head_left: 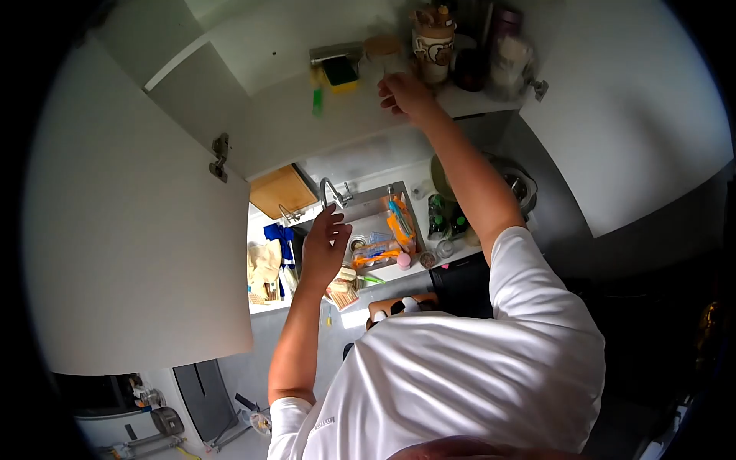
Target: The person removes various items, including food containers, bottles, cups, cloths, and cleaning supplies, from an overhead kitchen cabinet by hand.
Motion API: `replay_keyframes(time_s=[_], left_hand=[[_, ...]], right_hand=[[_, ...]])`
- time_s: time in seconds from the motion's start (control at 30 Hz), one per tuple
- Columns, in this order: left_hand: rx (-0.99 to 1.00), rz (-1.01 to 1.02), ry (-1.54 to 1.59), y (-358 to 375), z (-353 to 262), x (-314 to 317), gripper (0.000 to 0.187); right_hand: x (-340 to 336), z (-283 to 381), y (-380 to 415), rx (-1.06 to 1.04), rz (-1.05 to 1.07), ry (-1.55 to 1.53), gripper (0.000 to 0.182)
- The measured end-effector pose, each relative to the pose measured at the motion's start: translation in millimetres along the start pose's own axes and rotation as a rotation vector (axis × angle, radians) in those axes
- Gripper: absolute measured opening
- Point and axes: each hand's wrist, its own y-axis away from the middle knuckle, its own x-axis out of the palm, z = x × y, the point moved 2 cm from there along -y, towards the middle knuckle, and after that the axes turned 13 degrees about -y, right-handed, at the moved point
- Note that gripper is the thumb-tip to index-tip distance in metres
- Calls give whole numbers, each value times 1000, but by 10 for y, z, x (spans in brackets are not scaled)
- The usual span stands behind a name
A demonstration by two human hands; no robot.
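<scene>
An open cabinet door (130, 230) fills the left. On the cabinet shelf (307, 115), the right hand (406, 96) pinches a clear glass jar (381, 63) at its base, grip closed round it. The left hand (326, 245) hangs spread and empty above the sink (376, 203).

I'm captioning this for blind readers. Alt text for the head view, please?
Seen from above, a person's right hand reaches onto an open cupboard shelf beside a clear jar, while the left hand hangs open above a cluttered sink.
</scene>
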Motion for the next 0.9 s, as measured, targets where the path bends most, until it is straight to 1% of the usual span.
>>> replay_keyframes(time_s=[0.03, 0.1, 0.13, 0.2, 0.27, 0.3, 0.33, 0.4, 0.47, 0.53, 0.57, 0.63, 0.67, 0.73, 0.77, 0.8, 0.87, 0.9], left_hand=[[7, 3, 27, -22, 29, 33, 49], [7, 33, 16, -40, 4, 43, 50], [11, 45, 3, -65, -36, 24, 50], [4, 65, -41, -130, -105, 1, 50], [49, 92, -88, -194, -86, 9, 50], [78, 84, -58, -230, 41, 43, 49], [65, 90, -22, -235, 21, 44, 49], [60, 97, -73, -286, 149, 95, 46], [-96, 154, 99, -277, 102, 99, 45], [-53, 153, 176, -194, 347, 231, 46], [-113, 169, 311, -144, 448, 287, 48], [-256, 189, 527, 16, 510, 411, 55], [-275, 241, 616, 15, 710, 514, 61], [-442, 247, 751, 57, 811, 663, 67], [-463, 267, 722, 60, 911, 720, 71], [-465, 280, 718, 93, 973, 792, 71], [-663, 268, 715, 187, 1111, 888, 70], [-664, 301, 708, 219, 1193, 915, 72]], right_hand=[[-41, -53, 10, 5, -7, -1, 34], [-96, -81, 93, -118, -18, -27, 26], [-90, -73, 143, -118, -18, -27, 26], [-99, -54, 346, -187, -15, 30, 24], [-123, -102, 633, -169, -30, -16, 24], [-126, -154, 760, -154, -41, -62, 25], [-160, -225, 864, -117, -57, -63, 25], [-230, -363, 1103, -256, -19, -99, 26], [-283, -291, 1453, -224, -4, -29, 27], [-369, -405, 1889, -210, -12, -65, 27], [-406, -465, 2059, -196, 29, -47, 31], [-490, -705, 2464, -154, 81, -35, 36], [-491, -834, 2602, -97, 67, -36, 37], [-589, -1307, 2710, -20, 131, -41, 39], [-600, -1571, 2753, 25, 105, -25, 40], [-604, -1857, 2802, 58, 87, -7, 42], [-616, -2343, 2909, -35, 75, 302, 45], [-570, -2515, 2946, -63, 63, 348, 44]])
